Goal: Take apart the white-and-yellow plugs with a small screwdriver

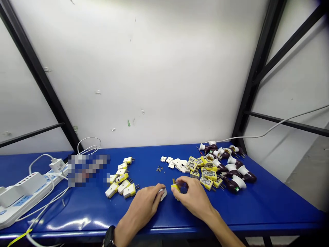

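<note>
My left hand (147, 202) is closed around a white plug cover (163, 195) near the front of the blue table. Just to its right, my right hand (192, 197) pinches a yellow plug base (175, 187) between thumb and fingers, a prong pointing up. The two pieces are apart. Small screws (159, 169) lie loose beyond my hands. Behind my right hand sit several white covers (180, 164) and a heap of open yellow plug bases (209, 174). Left of my hands is a group of white-and-yellow plugs (129, 190) with covers on.
Dark red and white lamp holders (232, 169) are piled at the right. A white power strip (28, 197) with adapters and cables (55, 195) lies at the left. A black metal frame (253, 82) borders the blue table (97, 212), against a white wall.
</note>
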Motion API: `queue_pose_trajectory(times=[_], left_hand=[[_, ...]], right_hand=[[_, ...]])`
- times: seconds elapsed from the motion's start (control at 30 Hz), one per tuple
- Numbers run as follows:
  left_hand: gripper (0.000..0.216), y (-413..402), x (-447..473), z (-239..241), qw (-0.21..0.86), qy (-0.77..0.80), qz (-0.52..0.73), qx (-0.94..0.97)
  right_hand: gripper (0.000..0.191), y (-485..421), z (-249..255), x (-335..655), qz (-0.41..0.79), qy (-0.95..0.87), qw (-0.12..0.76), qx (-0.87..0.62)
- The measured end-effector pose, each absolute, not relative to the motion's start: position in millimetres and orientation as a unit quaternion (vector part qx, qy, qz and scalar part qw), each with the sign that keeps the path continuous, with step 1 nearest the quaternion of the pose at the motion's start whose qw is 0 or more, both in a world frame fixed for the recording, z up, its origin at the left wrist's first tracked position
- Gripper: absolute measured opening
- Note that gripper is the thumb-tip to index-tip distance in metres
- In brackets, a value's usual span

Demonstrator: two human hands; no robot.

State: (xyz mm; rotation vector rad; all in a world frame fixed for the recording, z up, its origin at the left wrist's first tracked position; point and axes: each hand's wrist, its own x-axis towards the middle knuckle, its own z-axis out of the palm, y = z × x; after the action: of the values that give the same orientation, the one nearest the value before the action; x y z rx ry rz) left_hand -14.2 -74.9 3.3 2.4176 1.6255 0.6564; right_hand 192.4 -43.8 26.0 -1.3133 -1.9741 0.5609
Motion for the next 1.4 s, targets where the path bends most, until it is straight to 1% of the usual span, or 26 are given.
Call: queue_pose_trajectory(times=[0.13,0.23,0.33,0.47,0.67,0.77,0.87,1.07,1.4], left_hand=[[0.027,-74,-26,4,0.061,0.580,0.193,0.789],[0.024,-78,-27,3,0.043,0.589,0.213,0.779],[0.031,-82,-25,2,0.051,0.575,0.219,0.787],[0.020,-83,-21,0,0.053,0.555,0.233,0.797],[0.019,-83,-8,4,0.110,0.529,0.312,0.781],[0.018,-83,5,6,0.131,0.510,0.327,0.785],[0.019,-82,15,7,0.153,0.485,0.324,0.798],[0.021,-78,16,5,0.167,0.478,0.314,0.803],[0.018,-71,7,4,0.176,0.473,0.292,0.813]], right_hand=[[0.013,-47,23,188,0.215,-0.763,0.347,-0.501],[0.013,-51,21,188,0.189,-0.772,0.342,-0.501],[0.012,-56,21,193,0.186,-0.786,0.325,-0.492],[0.014,-60,17,209,0.181,-0.785,0.323,-0.497],[0.019,-62,1,235,0.152,-0.784,0.295,-0.524],[0.014,-62,-1,238,0.159,-0.799,0.291,-0.501],[0.008,-64,2,236,0.176,-0.817,0.293,-0.465],[0.018,-65,7,232,0.218,-0.836,0.288,-0.413],[0.018,-61,1,228,0.209,-0.849,0.284,-0.394]])
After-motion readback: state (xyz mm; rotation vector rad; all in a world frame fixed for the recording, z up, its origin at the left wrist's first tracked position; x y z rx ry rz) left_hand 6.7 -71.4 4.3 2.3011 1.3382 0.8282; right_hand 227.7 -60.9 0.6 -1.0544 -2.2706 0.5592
